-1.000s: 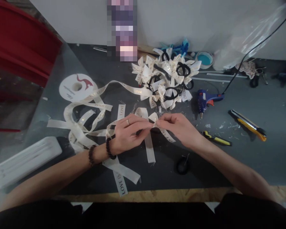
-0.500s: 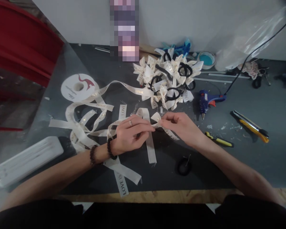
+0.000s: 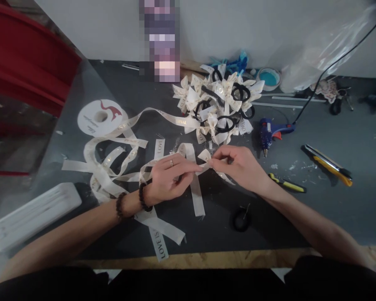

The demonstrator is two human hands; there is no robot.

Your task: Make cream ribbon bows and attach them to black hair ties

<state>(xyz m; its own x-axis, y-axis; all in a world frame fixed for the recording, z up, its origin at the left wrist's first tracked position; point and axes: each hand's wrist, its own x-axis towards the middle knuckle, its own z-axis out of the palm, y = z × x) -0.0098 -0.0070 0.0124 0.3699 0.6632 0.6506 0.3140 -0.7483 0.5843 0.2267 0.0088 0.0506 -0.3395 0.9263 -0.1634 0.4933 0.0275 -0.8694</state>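
Note:
My left hand, with a ring and two dark bead bracelets, pinches a white printed ribbon by its left side. My right hand grips the same ribbon at its folded middle, and a loose tail hangs below those fingers. Where the fingertips meet, the fold is partly hidden. Under and beside my left hand lie cut ribbon strips, one lettered "LOVE IS". A black hair tie rests in front of my right hand. Beyond both hands sits a pile of ribbon bows with black hair ties.
A ribbon spool stands at left, above a white plastic case. To the right are a blue glue gun, a yellow-handled cutter and an orange-and-black utility knife. A dish of blue stands at the back.
Both hands keep hold of the ribbon at nearly the same spot. The ribbon tail under my right hand has turned, and its lettering shows less. The whole view has shifted slightly.

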